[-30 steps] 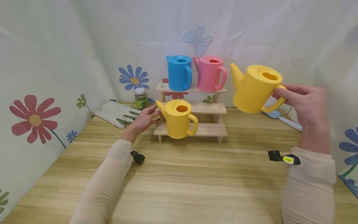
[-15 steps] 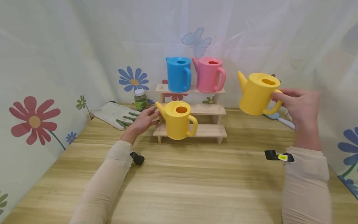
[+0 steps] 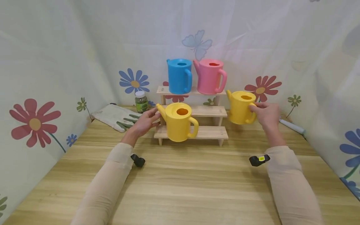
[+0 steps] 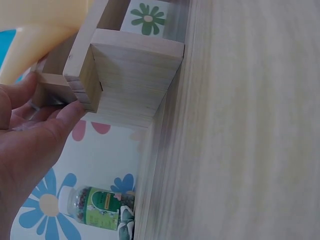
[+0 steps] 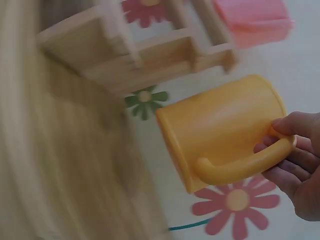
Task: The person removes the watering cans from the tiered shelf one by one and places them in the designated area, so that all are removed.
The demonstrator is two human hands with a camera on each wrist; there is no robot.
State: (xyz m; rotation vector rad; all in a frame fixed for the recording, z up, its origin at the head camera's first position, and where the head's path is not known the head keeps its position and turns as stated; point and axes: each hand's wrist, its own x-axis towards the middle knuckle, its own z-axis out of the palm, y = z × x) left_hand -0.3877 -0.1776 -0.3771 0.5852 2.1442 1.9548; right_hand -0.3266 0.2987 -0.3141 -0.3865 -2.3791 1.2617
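Note:
My right hand [image 3: 268, 115] grips the upper handle of a yellow watering can [image 3: 241, 107], held off the table just right of the stepped wooden stand [image 3: 208, 132]. In the right wrist view, thumb and fingers close round the handle of this can [image 5: 225, 125]. On the stand's lowest step sits a second yellow watering can [image 3: 178, 125], spout pointing left. My left hand [image 3: 144, 122] is at the stand's left side, beside that spout. The left wrist view shows its thumb at the end of a wooden step [image 4: 82, 85], other fingers partly hidden behind the wood.
Blue [image 3: 180, 78] and pink [image 3: 209, 78] watering cans stand on the top step. Left of the stand are a white-lidded jar [image 3: 141, 102] and a work glove [image 3: 113, 117]. A pale tool handle [image 3: 292, 126] lies at the right. Flowered cloth encloses the table [image 3: 180, 181].
My right hand has brought its yellow watering can left, down and farther back, close to the stand's right side. My left hand and the other cans stay put.

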